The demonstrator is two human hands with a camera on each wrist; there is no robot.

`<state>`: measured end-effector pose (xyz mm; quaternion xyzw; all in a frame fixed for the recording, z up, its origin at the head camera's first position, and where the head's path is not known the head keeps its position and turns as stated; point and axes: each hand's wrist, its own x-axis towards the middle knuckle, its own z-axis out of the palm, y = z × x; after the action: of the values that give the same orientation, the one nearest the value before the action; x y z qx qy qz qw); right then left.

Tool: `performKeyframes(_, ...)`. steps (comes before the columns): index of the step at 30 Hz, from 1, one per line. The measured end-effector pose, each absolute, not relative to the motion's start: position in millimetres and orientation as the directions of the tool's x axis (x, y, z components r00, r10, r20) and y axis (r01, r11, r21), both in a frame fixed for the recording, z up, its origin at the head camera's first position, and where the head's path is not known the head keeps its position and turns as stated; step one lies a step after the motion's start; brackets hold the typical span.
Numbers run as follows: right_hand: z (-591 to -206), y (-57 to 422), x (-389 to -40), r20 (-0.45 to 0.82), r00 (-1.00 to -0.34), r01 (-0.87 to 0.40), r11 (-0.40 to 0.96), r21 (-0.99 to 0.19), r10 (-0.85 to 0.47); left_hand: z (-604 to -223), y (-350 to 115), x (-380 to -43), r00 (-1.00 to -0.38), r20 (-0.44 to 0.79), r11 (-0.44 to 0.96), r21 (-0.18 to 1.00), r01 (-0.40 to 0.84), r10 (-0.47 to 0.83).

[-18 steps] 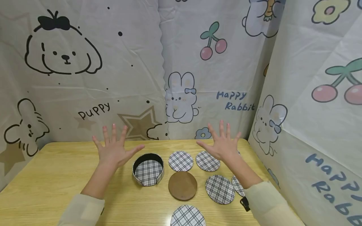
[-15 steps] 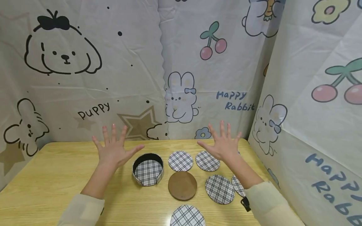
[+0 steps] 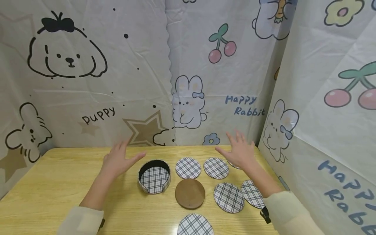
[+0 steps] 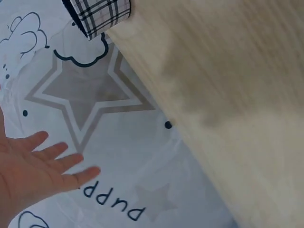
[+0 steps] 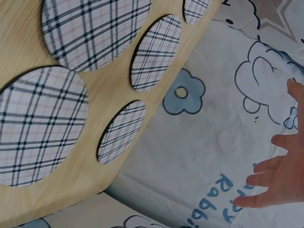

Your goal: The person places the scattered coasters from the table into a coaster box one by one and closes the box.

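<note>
My left hand [image 3: 117, 160] hovers with spread, relaxed fingers just left of a round plaid holder [image 3: 154, 163], which has a black inner wall and a notch in front. My right hand [image 3: 241, 152], also spread and holding nothing, is raised above the table's far right. Beneath and beside it lie plaid round coasters, one [image 3: 216, 168] to its left and another [image 3: 253, 194] near the forearm. A further coaster [image 3: 234, 164] is mostly hidden by the right hand. A plain brown disc [image 3: 190, 194] lies right of the holder. In the right wrist view, several coasters [image 5: 156, 52] appear apart from the fingers.
More plaid coasters lie around the brown disc: one [image 3: 188, 168] behind, one [image 3: 229, 197] to the right, one [image 3: 195, 225] at the front edge of view. The wooden table [image 3: 73, 186] meets a printed curtain [image 3: 141, 81] behind and another [image 3: 329, 137] on the right.
Both hands have lowered a little from a raised, fully spread pose. The right hand has shifted right, uncovering more of the coaster by its forearm. The coasters and holder lie as before.
</note>
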<state>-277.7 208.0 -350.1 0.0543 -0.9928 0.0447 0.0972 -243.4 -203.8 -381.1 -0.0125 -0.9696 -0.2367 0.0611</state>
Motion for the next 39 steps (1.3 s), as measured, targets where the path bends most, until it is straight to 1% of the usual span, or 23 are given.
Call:
performKeyframes(6, -355, 225, -280, 0.209, -0.974, -0.123, 0.975, -0.186, -0.083, -390, -213, -240, -0.996, 0.083, 0.772, 0.631, 0.077, 0.031)
performKeyframes(9, -358, 234, -282, 0.204, -0.977, -0.115, 0.953, -0.282, -0.057, -394, -216, -239, -0.998, 0.045, 0.714, 0.697, 0.068, 0.051)
performKeyframes(12, -363, 244, -283, 0.157, -0.987, -0.081, 0.911, -0.405, -0.018, -399, -219, -237, -0.998, 0.01, 0.66, 0.749, 0.052, 0.067)
performKeyframes(16, -372, 256, -286, 0.09, -0.995, -0.016, 0.851, -0.525, 0.036, -407, -220, -235, -0.996, -0.016, 0.618, 0.785, 0.043, 0.089)
performKeyframes(23, -396, 277, -290, -0.005, -0.987, 0.125, 0.736, -0.665, 0.163, -426, -219, -233, -0.989, -0.065, 0.577, 0.816, 0.023, 0.131)
performKeyframes(29, -419, 294, -292, -0.063, -0.966, 0.217, 0.651, -0.727, 0.252, -438, -215, -232, -0.978, -0.091, 0.543, 0.839, 0.025, 0.186)
performKeyframes(33, -432, 303, -296, -0.114, -0.951, 0.273, 0.607, -0.746, 0.288, -442, -213, -232, -0.971, -0.097, 0.54, 0.841, 0.038, 0.219)
performKeyframes(39, -451, 310, -305, -0.152, -0.928, 0.331, 0.564, -0.757, 0.341, -445, -209, -232, -0.958, -0.098, 0.528, 0.847, 0.062, 0.27)
